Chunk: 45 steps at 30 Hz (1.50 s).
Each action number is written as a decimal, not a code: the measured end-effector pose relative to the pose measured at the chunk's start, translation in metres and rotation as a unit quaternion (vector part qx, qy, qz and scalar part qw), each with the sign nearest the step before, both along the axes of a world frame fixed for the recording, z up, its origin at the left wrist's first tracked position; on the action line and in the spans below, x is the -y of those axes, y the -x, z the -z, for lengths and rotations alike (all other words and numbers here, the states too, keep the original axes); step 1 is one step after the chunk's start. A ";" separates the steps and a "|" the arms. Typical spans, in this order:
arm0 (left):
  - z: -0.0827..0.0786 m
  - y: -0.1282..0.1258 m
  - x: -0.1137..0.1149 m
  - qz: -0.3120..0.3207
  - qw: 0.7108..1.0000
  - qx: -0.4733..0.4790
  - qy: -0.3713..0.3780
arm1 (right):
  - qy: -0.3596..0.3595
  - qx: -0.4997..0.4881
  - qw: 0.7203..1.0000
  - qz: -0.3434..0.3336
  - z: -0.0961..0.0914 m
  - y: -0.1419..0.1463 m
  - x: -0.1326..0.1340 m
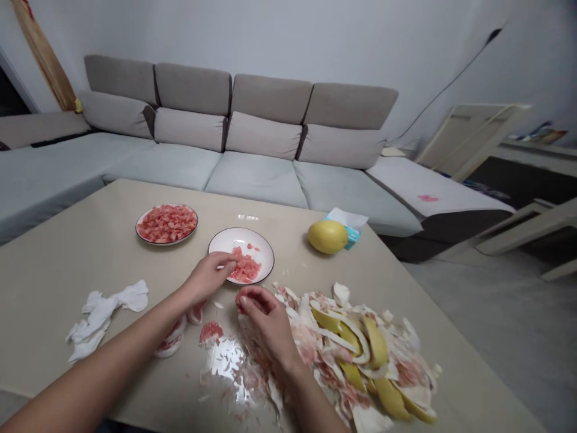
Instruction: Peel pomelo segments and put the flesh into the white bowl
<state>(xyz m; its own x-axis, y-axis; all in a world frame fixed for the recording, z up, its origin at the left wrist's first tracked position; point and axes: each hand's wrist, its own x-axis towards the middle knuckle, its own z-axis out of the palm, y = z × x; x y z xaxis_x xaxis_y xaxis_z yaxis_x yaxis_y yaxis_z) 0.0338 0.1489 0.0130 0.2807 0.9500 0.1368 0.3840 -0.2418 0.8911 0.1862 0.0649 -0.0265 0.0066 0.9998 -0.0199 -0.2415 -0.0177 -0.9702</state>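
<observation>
My left hand (210, 275) reaches over the near left rim of a white, dark-edged plate (220, 243). Its thumb and fingers are pinched together; whatever they hold is hidden. Pink pomelo pulp (247, 269) lies on that plate. Just in front of the plate, my right hand (269, 322) has its fingers curled round a pink pomelo piece (240, 300), mostly covered by them. Left of the right hand, a loose pomelo segment (211, 332) rests on the table. More segments (171, 340) are partly hidden behind my left forearm.
A second plate (166, 242) holds heaped pulp at the back left. Yellow-green peel (378, 343) and pale membranes pile up at the right. A whole pomelo (327, 236) stands before a tissue pack (354, 231). Crumpled tissue (101, 313) lies left. Beyond the table (67, 258) is a grey sofa (252, 174).
</observation>
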 end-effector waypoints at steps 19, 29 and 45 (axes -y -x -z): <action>0.017 0.028 0.091 -0.032 0.977 0.118 0.172 | -0.025 0.065 0.990 -0.119 -0.005 0.012 0.016; 0.031 0.019 0.094 0.005 0.952 0.222 0.209 | 0.069 -0.084 0.983 -0.150 0.001 0.013 0.012; 0.028 0.022 0.094 -0.022 0.930 0.285 0.232 | 0.022 -0.093 0.983 -0.159 0.003 0.009 0.011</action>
<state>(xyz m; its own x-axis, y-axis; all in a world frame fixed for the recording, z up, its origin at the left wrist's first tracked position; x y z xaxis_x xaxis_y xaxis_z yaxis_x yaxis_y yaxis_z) 0.0114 0.0549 -0.0150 0.2489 0.9523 -0.1764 -0.1826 0.2250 0.9571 0.1776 0.0536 -0.0295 -0.3142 0.9487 -0.0345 -0.3900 -0.1621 -0.9064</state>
